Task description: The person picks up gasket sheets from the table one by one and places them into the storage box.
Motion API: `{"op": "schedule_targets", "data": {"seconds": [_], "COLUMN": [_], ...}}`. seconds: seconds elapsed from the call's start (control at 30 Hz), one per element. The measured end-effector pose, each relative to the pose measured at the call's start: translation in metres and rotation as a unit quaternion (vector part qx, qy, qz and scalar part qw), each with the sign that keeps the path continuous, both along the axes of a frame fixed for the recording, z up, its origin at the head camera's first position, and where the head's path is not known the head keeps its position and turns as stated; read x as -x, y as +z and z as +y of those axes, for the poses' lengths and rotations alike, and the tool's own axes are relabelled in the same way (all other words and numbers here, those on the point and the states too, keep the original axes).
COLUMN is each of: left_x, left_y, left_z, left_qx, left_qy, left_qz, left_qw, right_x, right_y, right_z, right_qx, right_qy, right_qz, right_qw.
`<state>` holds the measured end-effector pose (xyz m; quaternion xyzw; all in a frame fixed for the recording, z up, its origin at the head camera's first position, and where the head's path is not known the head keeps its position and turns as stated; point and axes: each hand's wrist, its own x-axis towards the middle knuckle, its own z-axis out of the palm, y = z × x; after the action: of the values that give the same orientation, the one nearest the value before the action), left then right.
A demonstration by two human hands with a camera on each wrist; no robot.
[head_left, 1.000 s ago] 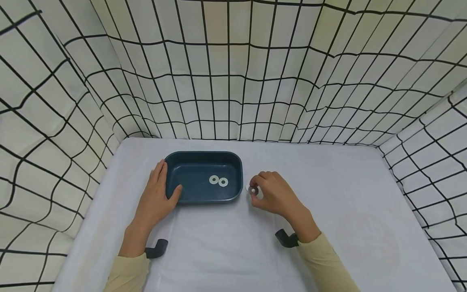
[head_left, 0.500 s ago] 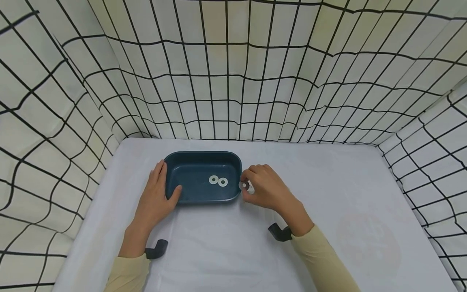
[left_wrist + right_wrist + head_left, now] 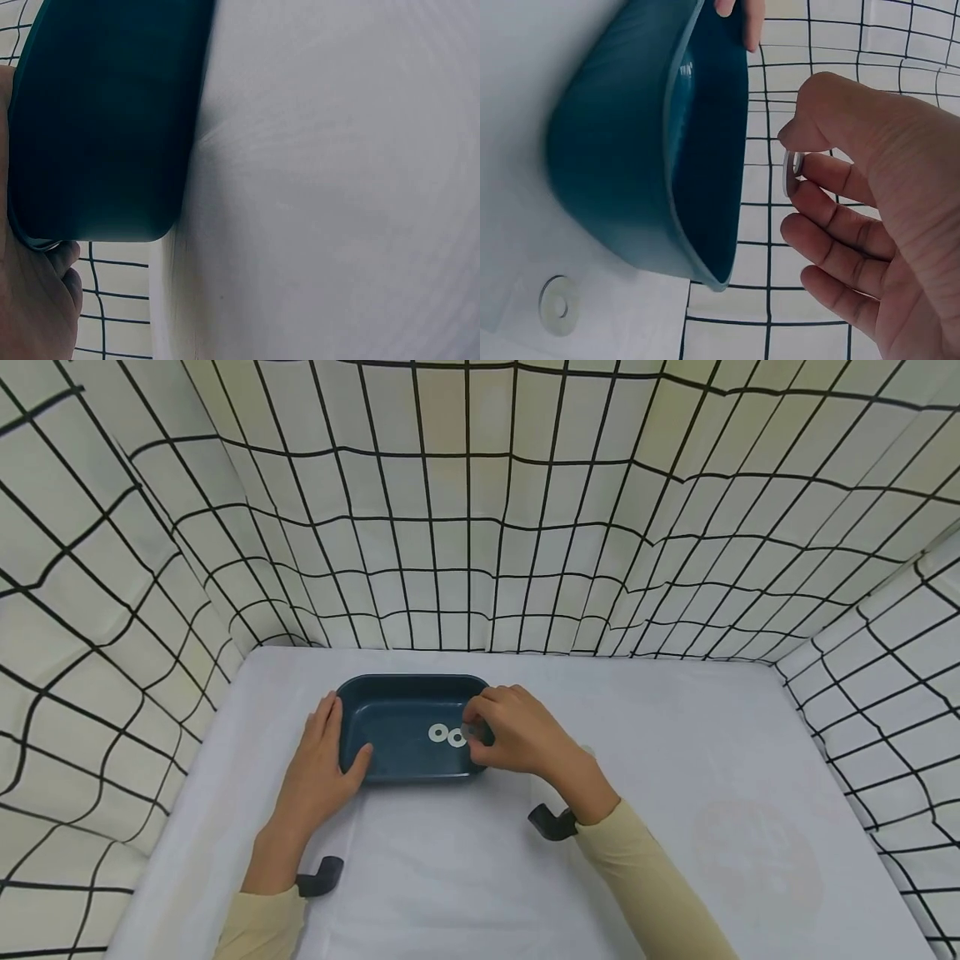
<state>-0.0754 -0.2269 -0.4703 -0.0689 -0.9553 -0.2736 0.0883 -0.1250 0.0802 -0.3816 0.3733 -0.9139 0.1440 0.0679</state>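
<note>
A dark teal rectangular tray (image 3: 405,682) stands on the white table. My left hand (image 3: 326,758) holds its near left corner, fingers along the outside wall and thumb over the rim. In the left wrist view, that hand (image 3: 34,300) sits at the left edge beside the tray wall. Over the tray's right end, my right hand (image 3: 525,731) pinches a flat metal washer (image 3: 788,176) between thumb and fingertips, its other fingers loosely bent in the right wrist view. Inside the tray lie two pale washers, a left washer (image 3: 438,732) and a right washer (image 3: 457,737), side by side.
Another washer (image 3: 559,306) lies on the table to the right of the tray, mostly behind my right wrist in the head view. White cloth covers the table (image 3: 720,760). Black-gridded white walls (image 3: 480,543) rise behind and at both sides.
My right hand has moved left with the washer, from beside the tray to over its right end. The left hand, tray and the two washers inside stay put.
</note>
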Motion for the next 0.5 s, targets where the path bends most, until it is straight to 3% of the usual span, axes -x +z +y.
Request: {"op": "schedule_targets", "data": {"seconds": [0.2, 0.5], "left_x": [0.0011, 0.0007], "left_y": [0.0003, -0.0013], "left_z": [-0.0017, -0.0014], "left_qx": [0.008, 0.007], "left_qy": [-0.001, 0.000], "left_qz": [0.009, 0.005], "left_qw": [0.9999, 1.0000], "right_x": [0.0050, 0.0079], "right_y": [0.0068, 0.0082], "right_z": [-0.0056, -0.0063], "right_qx": [0.015, 0.007], "right_qy": [0.019, 0.027], "right_qz": [0.007, -0.037], "right_qw": [1.000, 0.999]}}
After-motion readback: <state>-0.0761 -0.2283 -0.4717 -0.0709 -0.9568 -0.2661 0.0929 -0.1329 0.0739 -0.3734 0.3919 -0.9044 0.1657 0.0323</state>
